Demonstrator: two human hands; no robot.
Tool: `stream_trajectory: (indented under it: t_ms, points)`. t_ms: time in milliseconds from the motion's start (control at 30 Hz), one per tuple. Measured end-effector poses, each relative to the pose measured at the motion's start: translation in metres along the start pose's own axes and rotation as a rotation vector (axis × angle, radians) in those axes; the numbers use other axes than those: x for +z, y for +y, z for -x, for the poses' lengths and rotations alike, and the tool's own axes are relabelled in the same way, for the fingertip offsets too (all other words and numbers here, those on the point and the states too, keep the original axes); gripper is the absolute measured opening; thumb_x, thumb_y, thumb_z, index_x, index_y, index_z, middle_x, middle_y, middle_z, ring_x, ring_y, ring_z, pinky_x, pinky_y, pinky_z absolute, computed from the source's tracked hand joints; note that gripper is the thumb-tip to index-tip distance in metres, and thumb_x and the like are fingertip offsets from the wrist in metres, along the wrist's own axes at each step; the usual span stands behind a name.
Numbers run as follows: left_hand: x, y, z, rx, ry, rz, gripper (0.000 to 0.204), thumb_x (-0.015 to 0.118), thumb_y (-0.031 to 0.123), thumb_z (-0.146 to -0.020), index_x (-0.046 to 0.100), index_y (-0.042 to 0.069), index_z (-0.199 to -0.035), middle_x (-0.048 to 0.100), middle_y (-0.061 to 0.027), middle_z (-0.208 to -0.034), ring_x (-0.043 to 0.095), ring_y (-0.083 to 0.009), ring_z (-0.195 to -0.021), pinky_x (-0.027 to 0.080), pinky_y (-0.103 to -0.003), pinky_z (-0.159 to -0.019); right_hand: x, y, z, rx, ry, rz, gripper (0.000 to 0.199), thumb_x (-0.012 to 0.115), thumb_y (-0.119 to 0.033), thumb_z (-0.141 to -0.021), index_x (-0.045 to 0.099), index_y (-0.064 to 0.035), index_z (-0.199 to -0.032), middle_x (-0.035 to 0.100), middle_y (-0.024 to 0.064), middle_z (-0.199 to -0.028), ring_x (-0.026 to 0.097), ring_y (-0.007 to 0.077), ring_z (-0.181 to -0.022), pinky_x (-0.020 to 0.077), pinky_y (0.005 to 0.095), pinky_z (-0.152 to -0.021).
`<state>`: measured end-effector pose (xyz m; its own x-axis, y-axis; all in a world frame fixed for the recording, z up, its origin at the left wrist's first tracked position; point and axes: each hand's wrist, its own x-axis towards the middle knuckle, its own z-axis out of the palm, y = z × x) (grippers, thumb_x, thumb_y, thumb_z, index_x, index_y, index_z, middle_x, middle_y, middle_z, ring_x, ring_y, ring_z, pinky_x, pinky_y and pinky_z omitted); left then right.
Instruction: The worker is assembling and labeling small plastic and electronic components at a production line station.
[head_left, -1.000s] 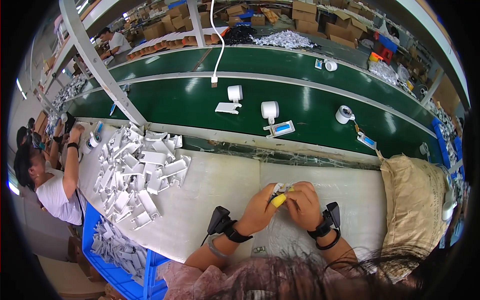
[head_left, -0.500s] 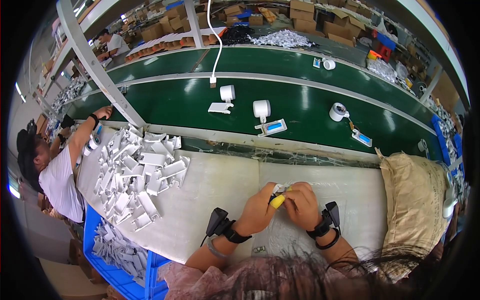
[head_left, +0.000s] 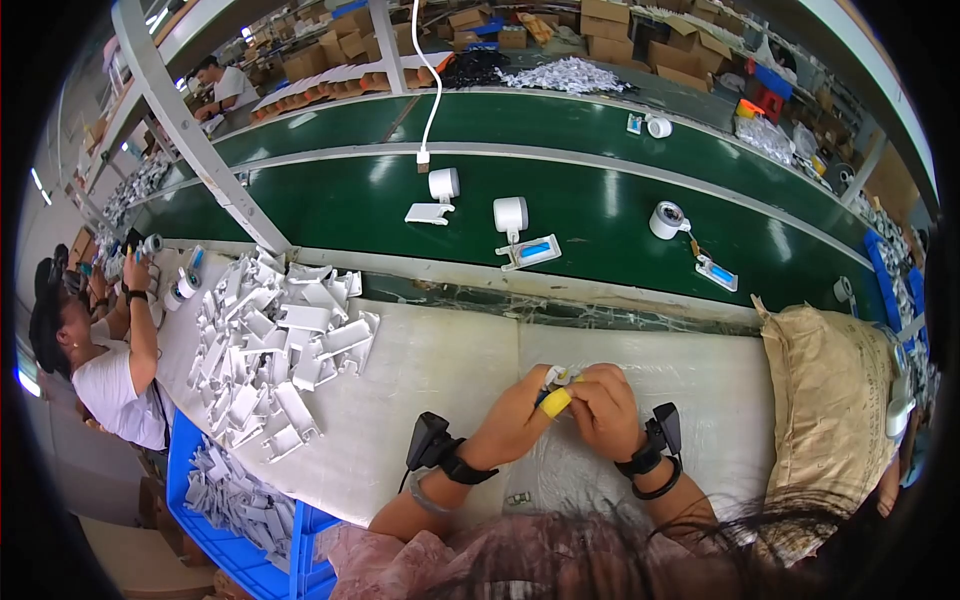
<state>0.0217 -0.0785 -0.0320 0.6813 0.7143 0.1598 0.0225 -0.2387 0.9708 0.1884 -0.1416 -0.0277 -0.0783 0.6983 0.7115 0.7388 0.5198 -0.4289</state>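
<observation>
Both my hands meet over the mat in front of me, fingers closed together. My left hand (head_left: 512, 418) grips a small white part (head_left: 556, 377), mostly covered by fingers. Against it sits a yellow piece (head_left: 555, 403), pinched on its far side by my right hand (head_left: 605, 412); its kind is hidden. On the mat below my wrists lies a tiny green-and-white part (head_left: 518, 498). To the left is a heap of white plastic housings (head_left: 285, 340).
Beyond the mat (head_left: 450, 350) runs a green conveyor belt (head_left: 350, 215) with white round units, including one (head_left: 510, 214) wired to a flat plate. A white cable (head_left: 430, 120) hangs above. A brown sack (head_left: 825, 400) stands right, a blue bin (head_left: 190, 490) lower left. A co-worker (head_left: 115, 375) sits left.
The units on the belt have shifted slightly left. The co-worker's arm has drawn back from the belt and now holds a round unit. My hands stay nearly in place; the yellow piece has turned slightly.
</observation>
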Motion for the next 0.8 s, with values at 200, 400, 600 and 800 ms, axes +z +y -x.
stream_trajectory:
  t_ms: [200, 400, 600, 800]
  points:
    - [-0.001, 0.006, 0.001, 0.016, -0.022, 0.072, 0.026, 0.048, 0.011, -0.097, 0.05, 0.005, -0.122, 0.051, 0.0, -0.073, 0.046, -0.007, -0.059, 0.039, -0.023, -0.054, 0.001, 0.002, 0.002, -0.006, -0.006, -0.021, 0.025, 0.07, 0.008, -0.072, 0.061, -0.0028, -0.093, 0.058, 0.0138, -0.091, 0.059, 0.034, -0.084, 0.0483, 0.0392, -0.073]
    - [0.003, 0.0, 0.001, 0.004, -0.009, 0.094, 0.024, 0.046, 0.011, -0.099, 0.05, 0.004, -0.122, 0.05, -0.0002, -0.073, 0.045, -0.0069, -0.059, 0.038, -0.023, -0.053, -0.001, 0.0, 0.0, -0.001, -0.008, -0.011, 0.025, 0.07, 0.007, -0.072, 0.06, -0.0032, -0.093, 0.059, 0.0139, -0.092, 0.059, 0.0343, -0.086, 0.0482, 0.0396, -0.073]
    - [0.005, -0.002, 0.001, -0.025, -0.004, 0.114, 0.024, 0.045, 0.012, -0.1, 0.049, 0.004, -0.122, 0.051, -0.0004, -0.073, 0.045, -0.0072, -0.059, 0.038, -0.023, -0.053, 0.0, 0.0, 0.001, 0.003, -0.004, 0.005, 0.025, 0.07, 0.006, -0.072, 0.06, -0.0033, -0.092, 0.058, 0.0145, -0.092, 0.059, 0.0349, -0.087, 0.0482, 0.0397, -0.073]
    - [0.004, -0.002, 0.001, 0.015, -0.019, 0.093, 0.024, 0.045, 0.012, -0.1, 0.049, 0.004, -0.123, 0.051, -0.0009, -0.073, 0.046, -0.0079, -0.061, 0.039, -0.024, -0.054, -0.001, 0.002, 0.002, -0.007, -0.019, 0.0, 0.024, 0.07, 0.006, -0.073, 0.06, -0.0031, -0.092, 0.058, 0.0147, -0.092, 0.059, 0.0352, -0.088, 0.0483, 0.0398, -0.074]
